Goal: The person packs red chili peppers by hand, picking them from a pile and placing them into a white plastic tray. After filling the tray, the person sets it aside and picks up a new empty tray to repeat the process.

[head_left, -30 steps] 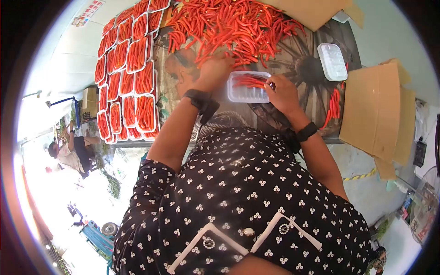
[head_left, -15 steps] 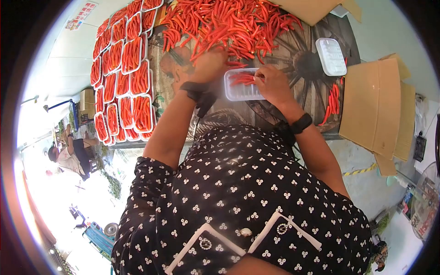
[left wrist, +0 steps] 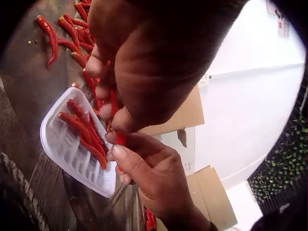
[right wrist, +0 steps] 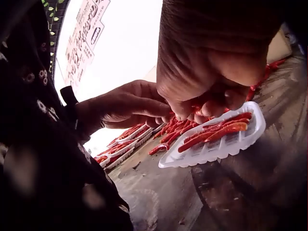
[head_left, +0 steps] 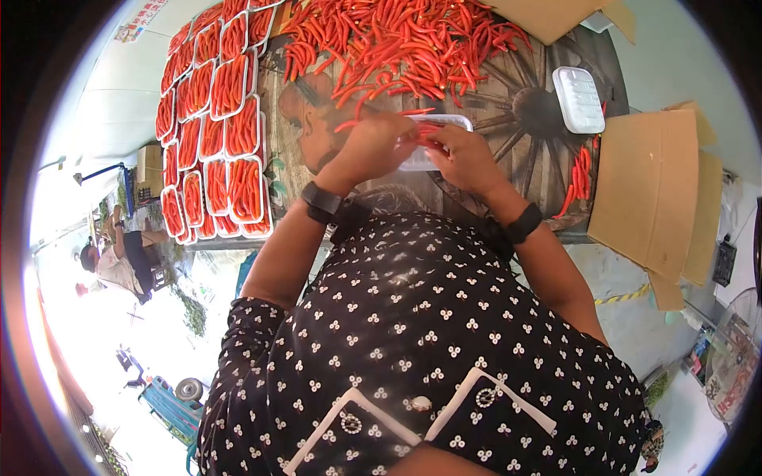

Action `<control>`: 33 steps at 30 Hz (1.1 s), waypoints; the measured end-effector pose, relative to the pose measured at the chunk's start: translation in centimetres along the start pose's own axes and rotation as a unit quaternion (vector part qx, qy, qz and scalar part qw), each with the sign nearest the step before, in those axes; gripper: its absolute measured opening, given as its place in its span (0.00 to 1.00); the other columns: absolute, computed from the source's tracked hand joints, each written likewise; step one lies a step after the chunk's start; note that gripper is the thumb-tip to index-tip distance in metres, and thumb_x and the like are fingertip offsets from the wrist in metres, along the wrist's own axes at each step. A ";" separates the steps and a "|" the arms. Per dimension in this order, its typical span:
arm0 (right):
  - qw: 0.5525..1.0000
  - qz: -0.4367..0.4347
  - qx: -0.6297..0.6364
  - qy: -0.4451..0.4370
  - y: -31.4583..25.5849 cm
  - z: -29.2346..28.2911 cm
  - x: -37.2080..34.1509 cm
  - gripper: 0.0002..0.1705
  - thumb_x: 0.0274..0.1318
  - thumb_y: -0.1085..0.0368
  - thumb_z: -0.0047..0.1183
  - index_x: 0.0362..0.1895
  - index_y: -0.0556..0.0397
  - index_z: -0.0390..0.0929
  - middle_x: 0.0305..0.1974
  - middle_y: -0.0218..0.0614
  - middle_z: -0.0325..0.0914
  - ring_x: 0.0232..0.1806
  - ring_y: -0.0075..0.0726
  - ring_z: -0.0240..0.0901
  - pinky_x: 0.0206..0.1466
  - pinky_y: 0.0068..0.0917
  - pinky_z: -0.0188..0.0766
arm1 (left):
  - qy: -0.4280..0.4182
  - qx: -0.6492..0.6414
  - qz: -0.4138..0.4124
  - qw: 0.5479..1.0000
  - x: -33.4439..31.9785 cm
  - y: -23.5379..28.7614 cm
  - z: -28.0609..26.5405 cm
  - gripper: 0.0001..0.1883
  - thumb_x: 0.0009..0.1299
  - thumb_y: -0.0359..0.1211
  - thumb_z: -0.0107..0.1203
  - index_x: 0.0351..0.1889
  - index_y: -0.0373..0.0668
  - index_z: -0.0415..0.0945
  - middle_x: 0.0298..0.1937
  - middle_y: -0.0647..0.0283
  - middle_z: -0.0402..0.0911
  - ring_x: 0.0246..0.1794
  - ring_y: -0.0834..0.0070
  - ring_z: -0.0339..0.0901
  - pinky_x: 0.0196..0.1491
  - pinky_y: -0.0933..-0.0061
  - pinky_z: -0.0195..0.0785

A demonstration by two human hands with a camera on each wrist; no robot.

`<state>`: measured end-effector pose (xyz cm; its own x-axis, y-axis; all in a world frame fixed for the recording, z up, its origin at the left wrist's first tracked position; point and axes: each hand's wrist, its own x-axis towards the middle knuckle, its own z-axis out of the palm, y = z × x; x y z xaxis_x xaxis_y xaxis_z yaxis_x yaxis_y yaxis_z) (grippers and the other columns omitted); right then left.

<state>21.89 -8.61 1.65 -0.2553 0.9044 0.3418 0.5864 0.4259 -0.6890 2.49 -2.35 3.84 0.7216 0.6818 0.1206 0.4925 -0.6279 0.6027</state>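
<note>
A white plastic tray (left wrist: 98, 186) sits on the table under both hands, with a few red chili peppers (right wrist: 226, 132) lying lengthwise in it. My left hand (head_left: 377, 147) is at the tray's left side, its curled fingers gripping red chili. Facing it, my right hand (head_left: 468, 161) pinches a chili pepper (left wrist: 120, 139) between thumb and fingers over the tray's edge. The fingertips of both hands nearly meet, and they hide part of the held peppers. Just beyond the hands spreads a big pile of loose red chili peppers (head_left: 405, 44).
Stacked trays filled with chilies (head_left: 242, 190) line the table's left side. At the right stand an upside-down white tray (head_left: 579, 101), a few chilies (head_left: 579, 178) and an open cardboard box (head_left: 647, 190). Another person (head_left: 123, 258) sits far off at the left.
My left hand has come from the pile's near edge toward me, bringing chili to the right hand. The right hand has shifted slightly left over the tray, still pinching chili.
</note>
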 end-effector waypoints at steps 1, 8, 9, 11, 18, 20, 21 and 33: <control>1.000 0.021 0.001 -0.004 -0.3 -0.2 0.0 0.12 0.48 0.63 0.59 0.38 0.54 0.79 0.33 0.44 0.76 0.32 0.48 0.74 0.37 0.36 0.71 | 0.001 0.000 0.001 1.000 0.1 0.0 0.1 0.09 0.60 0.29 0.59 0.39 0.40 0.78 0.32 0.55 0.81 0.33 0.61 0.80 0.38 0.66 0.73; 0.989 0.125 0.077 -0.021 0.4 0.1 0.1 0.09 0.53 0.65 0.54 0.36 0.57 0.80 0.31 0.44 0.76 0.29 0.41 0.74 0.35 0.31 0.69 | -0.016 -0.257 -0.129 0.958 1.7 0.4 1.1 0.11 0.62 0.31 0.61 0.42 0.41 0.79 0.38 0.63 0.81 0.38 0.78 0.79 0.42 0.76 0.70; 0.989 0.123 0.077 -0.020 0.1 0.0 0.3 0.09 0.53 0.65 0.54 0.36 0.57 0.80 0.31 0.44 0.76 0.29 0.41 0.74 0.35 0.31 0.69 | -0.031 -0.246 -0.133 0.960 1.8 0.3 1.3 0.11 0.62 0.32 0.61 0.42 0.41 0.79 0.40 0.64 0.81 0.39 0.79 0.78 0.43 0.76 0.70; 0.979 0.161 0.110 -0.065 -0.5 -0.3 0.6 0.11 0.54 0.65 0.54 0.38 0.57 0.81 0.32 0.45 0.77 0.30 0.37 0.75 0.35 0.29 0.69 | -0.030 -0.214 -0.123 0.969 1.8 0.3 1.8 0.11 0.63 0.32 0.61 0.43 0.42 0.79 0.40 0.64 0.81 0.39 0.78 0.78 0.43 0.75 0.70; 0.969 0.219 0.111 -0.039 0.3 -1.7 0.5 0.11 0.51 0.63 0.57 0.38 0.56 0.82 0.32 0.41 0.80 0.28 0.34 0.74 0.34 0.28 0.70 | 0.055 -0.057 -0.059 0.995 1.1 -0.4 0.6 0.06 0.62 0.33 0.56 0.33 0.41 0.76 0.33 0.56 0.78 0.35 0.59 0.78 0.37 0.62 0.70; 0.961 0.260 0.096 -0.007 0.7 -2.1 0.3 0.13 0.49 0.62 0.59 0.37 0.55 0.82 0.32 0.40 0.80 0.28 0.33 0.75 0.35 0.28 0.70 | 0.055 -0.021 -0.047 0.997 0.5 -0.8 1.3 0.06 0.62 0.33 0.55 0.32 0.41 0.76 0.32 0.57 0.78 0.35 0.58 0.78 0.37 0.60 0.70; 0.961 0.259 0.096 -0.007 1.0 -2.0 0.2 0.13 0.49 0.62 0.59 0.37 0.55 0.82 0.32 0.40 0.80 0.28 0.33 0.75 0.35 0.28 0.70 | 0.053 0.013 -0.034 0.998 0.2 -1.0 1.8 0.05 0.62 0.33 0.54 0.30 0.42 0.75 0.31 0.57 0.78 0.35 0.56 0.77 0.36 0.58 0.70; 0.986 0.137 -0.065 -0.062 2.2 -0.4 -0.8 0.10 0.46 0.64 0.59 0.34 0.52 0.80 0.34 0.40 0.77 0.34 0.43 0.77 0.41 0.36 0.73 | 0.006 0.114 0.068 0.991 1.4 -1.6 5.0 0.05 0.58 0.33 0.55 0.27 0.42 0.76 0.30 0.60 0.77 0.33 0.60 0.78 0.34 0.59 0.72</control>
<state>23.71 -8.43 0.14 -0.1612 0.9846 0.0675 0.7386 0.1657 -0.6534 5.15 -2.28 -0.90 0.7839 0.5884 0.1983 0.4893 -0.7820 0.3861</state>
